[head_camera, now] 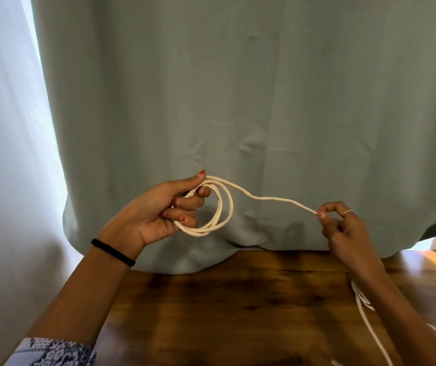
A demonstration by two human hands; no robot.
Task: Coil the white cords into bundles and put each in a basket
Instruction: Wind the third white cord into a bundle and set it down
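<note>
From the head camera I look down past both forearms at a wooden table [224, 307], with a grey-green curtain [238, 101] hanging behind it.

My left hand [158, 210], at about nine o'clock from frame centre, has its fingers curled round a small coil [220, 215] of white cord, two or three loops hanging from the fist to its right. From the thumb, one strand of the cord [272, 198] runs out toward three o'clock to my right hand [341, 225], which pinches it between thumb and forefinger. I cannot tell whether that pinch is at the cord's very end or only partway along. A black band [113, 252] sits on the left wrist, and a patterned sleeve [53, 351] shows at seven o'clock.

More white cord [364, 305] lies loose on the table at about five o'clock, partly hidden under my right forearm; whether it is the same cord I cannot say.

I judge the task early: one bundle is only partly wound, loose cord waits, and no basket is in view, so nothing shows as put away.
</note>
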